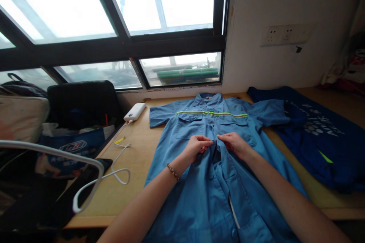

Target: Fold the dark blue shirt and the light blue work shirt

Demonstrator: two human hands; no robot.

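A blue short-sleeved work shirt [182,155] with a yellow-green stripe across the chest lies front up on the table, its collar toward the wall. The upper part of its front is closed, while the lower part gapes open. My left hand [197,146] pinches one front edge near mid-chest, at what looks like a button. Close beside it, my right hand [232,145] grips the other front edge, the placket, between thumb and fingers. Both fingertips nearly meet at the front opening, lifting the cloth slightly. Lower down, more buttons show along the opening.
A dark blue printed garment [322,133] lies at the right. On the table's left stands a white power bank [135,112] with a white cable [114,172] looping toward me. Bags [74,148] and a black chair back [84,102] crowd the left side. A window is behind.
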